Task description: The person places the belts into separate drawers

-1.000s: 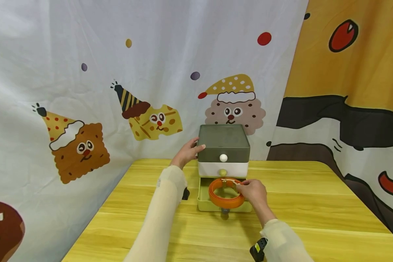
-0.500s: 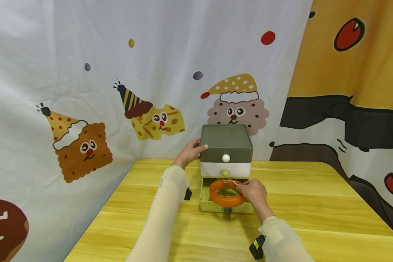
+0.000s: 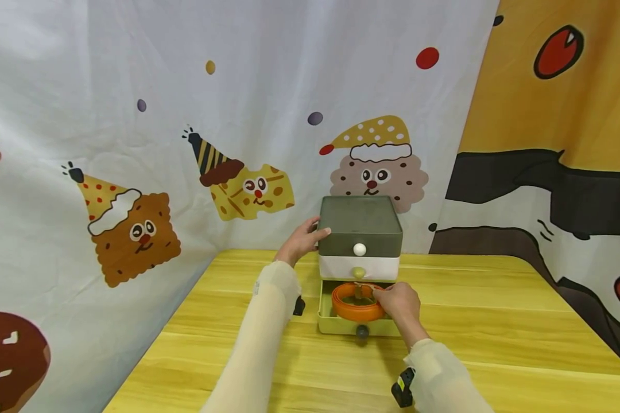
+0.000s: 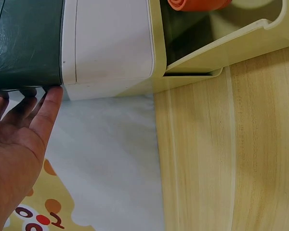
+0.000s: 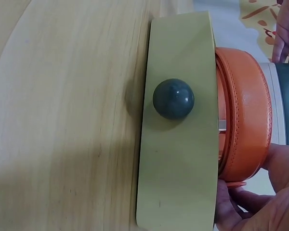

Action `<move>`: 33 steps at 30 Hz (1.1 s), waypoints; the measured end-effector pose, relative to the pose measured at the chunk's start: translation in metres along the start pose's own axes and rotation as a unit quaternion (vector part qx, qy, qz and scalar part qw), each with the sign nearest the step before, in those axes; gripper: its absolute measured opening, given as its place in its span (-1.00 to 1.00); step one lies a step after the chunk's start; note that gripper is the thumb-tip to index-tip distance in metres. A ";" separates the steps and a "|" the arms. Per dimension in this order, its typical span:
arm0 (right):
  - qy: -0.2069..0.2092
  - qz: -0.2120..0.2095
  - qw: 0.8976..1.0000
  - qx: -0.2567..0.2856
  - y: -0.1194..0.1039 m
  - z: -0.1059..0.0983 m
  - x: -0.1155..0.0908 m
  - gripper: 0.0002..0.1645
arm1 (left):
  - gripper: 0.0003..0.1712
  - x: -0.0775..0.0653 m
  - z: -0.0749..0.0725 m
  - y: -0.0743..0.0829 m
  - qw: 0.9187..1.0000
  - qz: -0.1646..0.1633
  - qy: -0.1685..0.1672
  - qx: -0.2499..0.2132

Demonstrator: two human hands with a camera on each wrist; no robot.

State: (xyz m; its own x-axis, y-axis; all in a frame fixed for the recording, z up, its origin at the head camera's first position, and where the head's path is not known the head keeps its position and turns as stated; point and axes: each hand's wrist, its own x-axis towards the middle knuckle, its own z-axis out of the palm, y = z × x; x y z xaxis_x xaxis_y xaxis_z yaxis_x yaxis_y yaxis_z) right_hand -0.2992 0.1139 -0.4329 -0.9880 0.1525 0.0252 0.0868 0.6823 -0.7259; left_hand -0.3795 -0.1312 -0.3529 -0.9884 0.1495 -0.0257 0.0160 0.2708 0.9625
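Note:
A coiled orange belt point(image 3: 359, 312) with a metal buckle is held inside the pulled-out light green bottom drawer point(image 3: 336, 326) of a small stacked drawer unit. My right hand point(image 3: 403, 304) pinches the coil at its right side, near the buckle. In the right wrist view, the belt point(image 5: 253, 110) rises behind the drawer front point(image 5: 180, 159), and part of the coil is hidden by it. My left hand point(image 3: 299, 244) rests against the left side of the dark green top tier point(image 3: 361, 215). Its fairly straight fingers point(image 4: 47, 115) touch that side in the left wrist view.
The white middle drawer point(image 3: 336, 267), with a yellow-green knob point(image 3: 359, 272), is closed. A dark round knob point(image 3: 362, 332) sticks out from the bottom drawer. The unit stands on a wooden table point(image 3: 470, 321) before a printed cloth backdrop point(image 3: 268, 69).
The belt has sunk a little farther into the bottom drawer, showing more of the drawer front and knob. My left hand stays against the unit. The head view has shifted slightly.

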 end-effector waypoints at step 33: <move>0.015 -0.030 0.996 0.084 -0.001 0.007 0.002 -0.60 | -0.18 0.000 0.001 0.001 1.000 0.000 0.000 -0.002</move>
State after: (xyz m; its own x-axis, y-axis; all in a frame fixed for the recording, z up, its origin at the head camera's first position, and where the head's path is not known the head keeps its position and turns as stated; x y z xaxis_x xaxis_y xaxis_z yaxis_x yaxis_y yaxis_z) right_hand -0.3018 0.1089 -0.4368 -0.9864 0.1380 0.0897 0.0033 0.5615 -0.8275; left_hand -0.3788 -0.1298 -0.3522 -0.9884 0.1496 -0.0251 0.0158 0.2664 0.9637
